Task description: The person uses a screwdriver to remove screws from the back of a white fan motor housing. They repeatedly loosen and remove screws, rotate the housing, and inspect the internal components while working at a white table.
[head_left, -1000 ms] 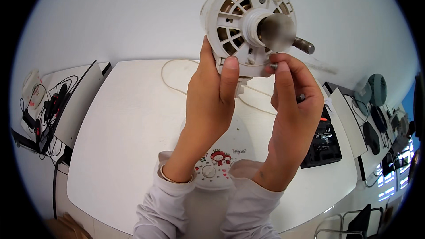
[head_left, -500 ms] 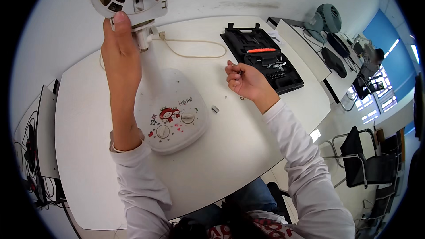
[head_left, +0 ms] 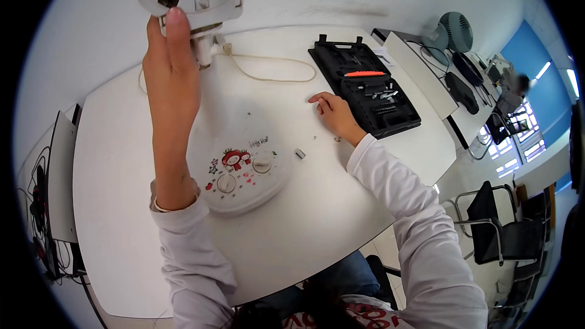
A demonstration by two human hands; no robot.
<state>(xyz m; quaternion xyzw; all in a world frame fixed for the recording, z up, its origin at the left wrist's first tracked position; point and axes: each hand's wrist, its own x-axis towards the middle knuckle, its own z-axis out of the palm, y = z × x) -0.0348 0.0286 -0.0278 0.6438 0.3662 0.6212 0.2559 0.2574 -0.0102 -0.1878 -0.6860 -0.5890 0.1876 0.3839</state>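
Observation:
My left hand (head_left: 172, 73) grips the white rear housing of an electric fan (head_left: 201, 3) at the upper left, thumb across its lower edge. The upper end of the fan is cut off by the picture. Below it, the fan's rounded white base (head_left: 244, 189) rests on the table, with two knobs and a red cartoon print. My right hand (head_left: 337, 116) is low over the table beside the black tool case (head_left: 387, 106), index finger stretched out and other fingers curled; I see nothing in it. A small metal piece (head_left: 299, 153) lies between base and hand.
A cream power cord (head_left: 274, 79) loops across the back of the white table (head_left: 304, 219). The case lies unfolded with an orange-red tool (head_left: 365, 74) inside. On another desk stands a grey-green fan (head_left: 456, 31). Black chairs (head_left: 506, 231) stand at right; a person (head_left: 512, 94) sits farther off.
My right hand has gone from closed, curled fingers to a stretched index finger, held lower by the case. The fan housing in my left hand appears slightly higher and farther right.

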